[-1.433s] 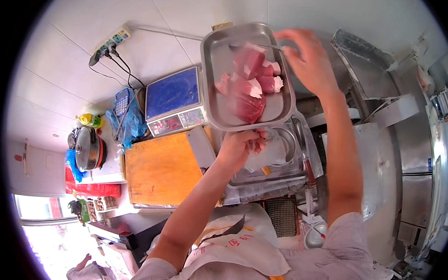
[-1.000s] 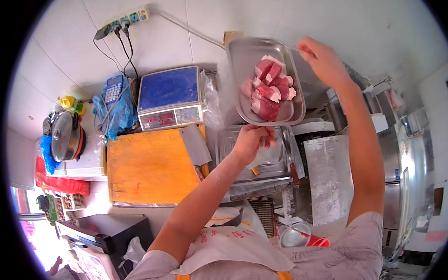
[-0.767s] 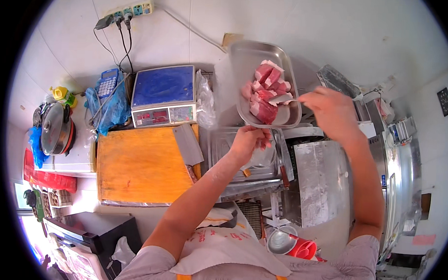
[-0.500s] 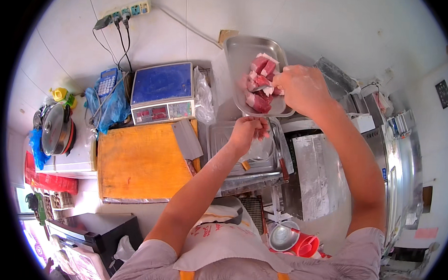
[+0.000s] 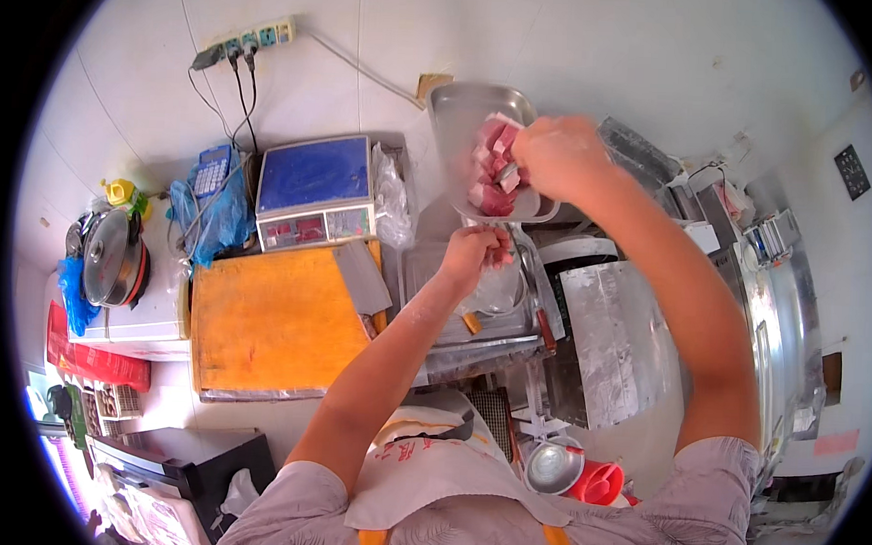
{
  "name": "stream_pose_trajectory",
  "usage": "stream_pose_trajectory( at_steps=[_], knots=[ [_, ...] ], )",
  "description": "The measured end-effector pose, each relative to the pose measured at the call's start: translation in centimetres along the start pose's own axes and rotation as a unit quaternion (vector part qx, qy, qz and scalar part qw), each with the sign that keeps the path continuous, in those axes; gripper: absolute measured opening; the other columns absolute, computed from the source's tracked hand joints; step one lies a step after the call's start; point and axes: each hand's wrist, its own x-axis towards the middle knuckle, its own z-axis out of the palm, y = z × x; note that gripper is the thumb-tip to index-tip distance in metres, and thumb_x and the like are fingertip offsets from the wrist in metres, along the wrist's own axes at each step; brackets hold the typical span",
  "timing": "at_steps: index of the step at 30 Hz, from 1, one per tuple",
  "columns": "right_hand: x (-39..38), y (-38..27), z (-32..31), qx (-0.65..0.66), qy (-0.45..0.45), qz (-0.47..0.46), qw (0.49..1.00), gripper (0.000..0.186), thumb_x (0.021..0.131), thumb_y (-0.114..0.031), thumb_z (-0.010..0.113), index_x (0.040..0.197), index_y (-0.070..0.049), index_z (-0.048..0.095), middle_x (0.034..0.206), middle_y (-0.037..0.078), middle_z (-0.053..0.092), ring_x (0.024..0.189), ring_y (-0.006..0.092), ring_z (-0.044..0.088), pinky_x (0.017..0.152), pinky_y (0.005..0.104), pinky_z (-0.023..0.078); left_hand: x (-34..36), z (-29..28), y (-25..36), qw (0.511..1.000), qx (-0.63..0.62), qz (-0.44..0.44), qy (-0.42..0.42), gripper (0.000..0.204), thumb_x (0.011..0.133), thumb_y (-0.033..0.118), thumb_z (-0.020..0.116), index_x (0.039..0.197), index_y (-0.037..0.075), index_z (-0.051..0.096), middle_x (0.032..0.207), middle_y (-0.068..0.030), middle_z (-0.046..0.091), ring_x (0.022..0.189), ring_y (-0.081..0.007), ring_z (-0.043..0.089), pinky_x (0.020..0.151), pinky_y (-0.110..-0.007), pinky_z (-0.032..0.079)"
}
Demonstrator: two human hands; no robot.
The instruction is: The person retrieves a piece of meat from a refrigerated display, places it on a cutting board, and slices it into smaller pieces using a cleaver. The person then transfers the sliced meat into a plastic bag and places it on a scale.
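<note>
1. Here's the metal tray (image 5: 458, 104), chunks of red-and-white meat (image 5: 485, 161) bunched toward its right half, and that's where the work is.
2. Left hand (image 5: 477, 252) at the tray's near rim: fingers curled in tight, seemingly pinching that edge. Whether it bears the whole weight, I can't tell.
3. Right hand (image 5: 563, 160) hangs over the tray's right side, slightly blurred, fingers closed around a metal tool (image 5: 506, 173). Only its tip shows against the meat; spoon or blade, can't say.
4. My read of the step: the meat is being worked inside the tray, one hand steadying, one poking. A good next move calls for a firm rim hold, and a tool tip kept on the meat.
5. Edges now! The wall (image 5: 597, 57) rises beyond the tray, so there's little give that way. Left of it, a clear bag (image 5: 391, 199), then the scale (image 5: 316, 177).
6. Nearer than the tray, a shallow pan (image 5: 422, 262) lies under the left wrist; the cleaver (image 5: 362, 280) is nearer and to the left.
7. The broadest room to move? Farther left and nearer than the tray, across the cutting board (image 5: 271, 315).
</note>
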Motion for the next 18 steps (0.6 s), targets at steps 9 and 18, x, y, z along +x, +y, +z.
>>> stream_pose_trajectory(
  at_steps=[9, 18],
  knots=[
    [-0.1, 2.2, -0.8, 0.033, 0.088, 0.019, 0.995, 0.015, 0.079, -0.014, 0.078, 0.094, -0.012, 0.082, 0.094, 0.011, 0.078, 0.091, 0.0308, 0.076, 0.082, 0.0435, 0.060, 0.1, 0.8, 0.0, 1.000, -0.010, 0.001, 0.010, 0.019, 0.091, 0.000, 0.055, 0.104, -0.006, 0.067, 0.092, -0.0151, 0.073, 0.073, -0.0256, 0.075, 0.059, -0.033, 0.053],
    [-0.7, 0.5, 2.9, 0.106, 0.081, 0.069, 0.989, 0.014, 0.084, -0.017, 0.072, 0.094, -0.011, 0.081, 0.101, 0.013, 0.078, 0.091, 0.0309, 0.078, 0.077, 0.0443, 0.062, -0.2, 0.9, -0.6, 1.000, -0.006, 0.002, -0.016, 0.019, 0.094, 0.000, 0.055, 0.108, -0.007, 0.067, 0.096, -0.0153, 0.073, 0.076, -0.0248, 0.074, 0.064, -0.034, 0.053]
  ],
)
